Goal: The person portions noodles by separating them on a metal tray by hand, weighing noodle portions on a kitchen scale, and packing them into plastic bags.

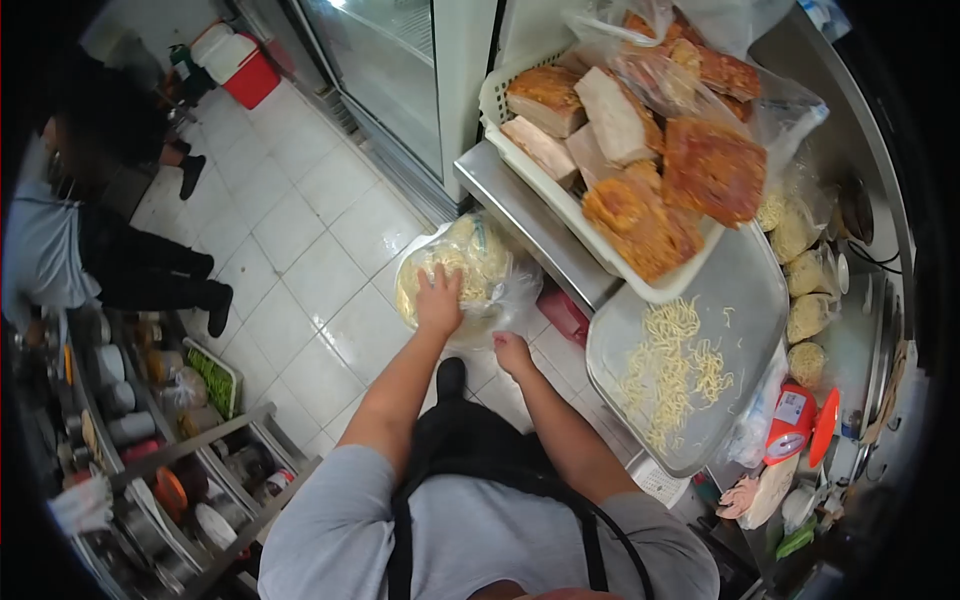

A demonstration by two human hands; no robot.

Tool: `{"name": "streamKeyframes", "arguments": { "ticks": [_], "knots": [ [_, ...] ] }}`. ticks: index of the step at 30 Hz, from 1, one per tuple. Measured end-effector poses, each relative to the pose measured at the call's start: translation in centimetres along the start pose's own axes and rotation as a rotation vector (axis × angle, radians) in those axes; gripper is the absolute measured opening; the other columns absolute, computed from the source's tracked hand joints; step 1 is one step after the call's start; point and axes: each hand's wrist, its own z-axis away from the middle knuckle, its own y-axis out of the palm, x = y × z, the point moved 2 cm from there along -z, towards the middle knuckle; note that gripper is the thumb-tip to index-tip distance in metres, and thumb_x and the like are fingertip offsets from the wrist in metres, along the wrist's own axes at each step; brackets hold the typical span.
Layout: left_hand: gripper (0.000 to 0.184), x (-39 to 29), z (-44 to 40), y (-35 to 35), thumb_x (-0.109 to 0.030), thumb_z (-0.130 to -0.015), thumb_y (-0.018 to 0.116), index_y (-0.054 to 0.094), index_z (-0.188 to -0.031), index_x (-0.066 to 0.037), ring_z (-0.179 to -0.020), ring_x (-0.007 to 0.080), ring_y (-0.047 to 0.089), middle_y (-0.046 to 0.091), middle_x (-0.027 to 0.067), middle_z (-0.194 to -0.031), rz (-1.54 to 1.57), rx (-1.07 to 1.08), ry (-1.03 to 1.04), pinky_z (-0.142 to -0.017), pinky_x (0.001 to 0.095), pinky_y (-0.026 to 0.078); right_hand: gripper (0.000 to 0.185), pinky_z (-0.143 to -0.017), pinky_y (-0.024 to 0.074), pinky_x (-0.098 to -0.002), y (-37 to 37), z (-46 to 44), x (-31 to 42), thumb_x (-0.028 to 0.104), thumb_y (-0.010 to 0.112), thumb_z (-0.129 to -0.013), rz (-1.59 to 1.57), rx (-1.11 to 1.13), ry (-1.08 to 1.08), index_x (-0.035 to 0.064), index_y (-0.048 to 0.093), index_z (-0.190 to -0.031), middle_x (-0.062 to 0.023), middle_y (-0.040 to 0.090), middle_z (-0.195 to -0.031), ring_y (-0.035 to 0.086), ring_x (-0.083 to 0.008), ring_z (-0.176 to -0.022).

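Splaying loose on the noodles (477,282), left hand (439,299)! Likely soft, fragile: scoop underneath. Right hand (513,353) curled, grip unclear.

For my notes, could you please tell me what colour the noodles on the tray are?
The noodles are pale yellow, seen in the head view.

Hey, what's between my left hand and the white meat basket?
In the head view, part of a clear bag and then the steel counter lie between your left hand and the basket.
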Motion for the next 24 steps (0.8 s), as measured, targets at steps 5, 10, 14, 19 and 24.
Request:
{"name": "streamKeyframes", "arguments": {
  "ticks": [5,10,14,19,24],
  "knots": [
    [0.025,4.7,-5.1,1.5,-0.004,-0.065,0.050,0.057,-0.088,-0.010,-0.086,0.0317,0.049,0.055,0.0113,-0.088,0.293,-0.013,0.122,-0.073,0.0388,0.043,0.039,-0.084,0.0390,-0.0360,0.3,-4.9,4.4,0.007,0.049,-0.075,0.037,-0.360,-0.163,0.0003,0.046,-0.113,-0.0218,0.051,-0.104,0.048,-0.0375,-0.096],
    [0.020,5.2,-5.1,1.6,-0.002,-0.064,0.050,0.057,-0.082,-0.006,-0.082,0.0319,0.051,0.057,0.0130,-0.081,0.446,-0.124,0.101,-0.074,0.0382,0.042,0.052,-0.092,0.0322,-0.0381,2.1,-6.1,7.0,0.013,0.056,-0.070,0.066,-0.433,-0.162,0.0011,0.039,-0.118,-0.0241,0.039,-0.118,0.038,-0.0372,-0.108],
    [0.030,5.2,-3.3,2.3,-0.006,-0.064,0.056,0.053,-0.094,-0.005,-0.094,0.0361,0.046,0.053,0.0156,-0.099,0.584,-0.159,0.178,-0.083,0.0414,0.037,0.059,-0.095,0.0286,-0.0384,0.4,-10.4,6.1,0.022,0.060,-0.068,0.165,-0.483,-0.189,-0.0010,0.038,-0.118,-0.0238,0.037,-0.121,0.036,-0.0374,-0.111],
    [0.079,1.3,-1.7,1.1,-0.025,-0.055,0.070,0.033,-0.123,-0.010,-0.118,0.0479,0.012,0.017,0.0210,-0.132,0.351,0.041,0.049,-0.090,0.0550,0.026,0.064,-0.097,0.0275,-0.0384,-1.0,-15.6,9.1,0.031,0.060,-0.067,0.468,-0.500,-0.013,0.0007,0.038,-0.119,-0.0235,0.035,-0.123,0.034,-0.0372,-0.114],
    [0.077,0.5,-2.7,1.9,-0.023,-0.053,0.072,0.036,-0.122,-0.015,-0.118,0.0464,0.015,0.021,0.0196,-0.130,0.243,0.062,-0.017,-0.089,0.0543,0.028,0.061,-0.095,0.0294,-0.0385,-0.3,-20.0,3.4,0.035,0.059,-0.068,0.700,-0.561,0.024,0.0019,0.042,-0.116,-0.0219,0.038,-0.122,0.036,-0.0362,-0.114]
  ]
}}
